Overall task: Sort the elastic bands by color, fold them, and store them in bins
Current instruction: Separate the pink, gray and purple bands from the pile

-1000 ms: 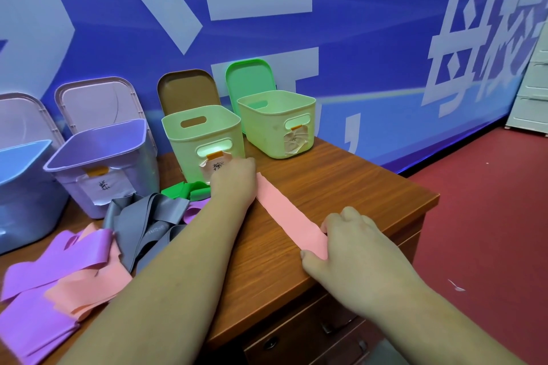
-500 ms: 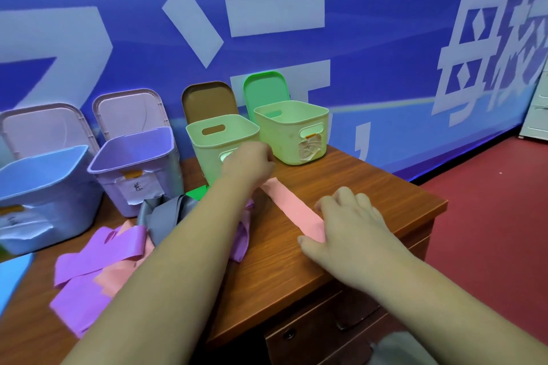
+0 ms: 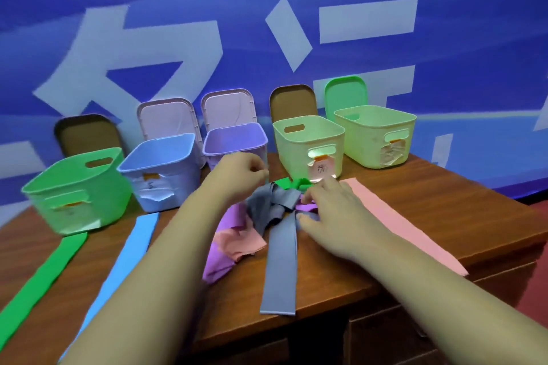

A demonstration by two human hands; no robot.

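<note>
A tangled heap of bands lies mid-table: grey (image 3: 271, 201), purple (image 3: 221, 255), pink (image 3: 240, 241) and green (image 3: 292, 184). One grey band (image 3: 280, 264) runs flat from the heap to the front edge. My left hand (image 3: 237, 175) hovers at the heap's far left with fingers curled; what they hold is hidden. My right hand (image 3: 329, 207) rests on the heap's right side, thumb and fingers pinching a purple fold. A long pink band (image 3: 397, 222) lies flat on the right. On the left lie a flat blue band (image 3: 130, 252) and a flat green band (image 3: 38, 278).
Open bins line the back: green (image 3: 77, 163), blue (image 3: 160, 142), purple (image 3: 234, 136) and two pale green ones (image 3: 308, 133) (image 3: 375, 118), lids leaning on the blue wall behind. The wooden table's (image 3: 444, 201) right and front edges drop off to a red floor.
Both hands let go of the flat pink band and moved left to the tangled heap. The view swung left, bringing the green and blue bins and flat bands into sight.
</note>
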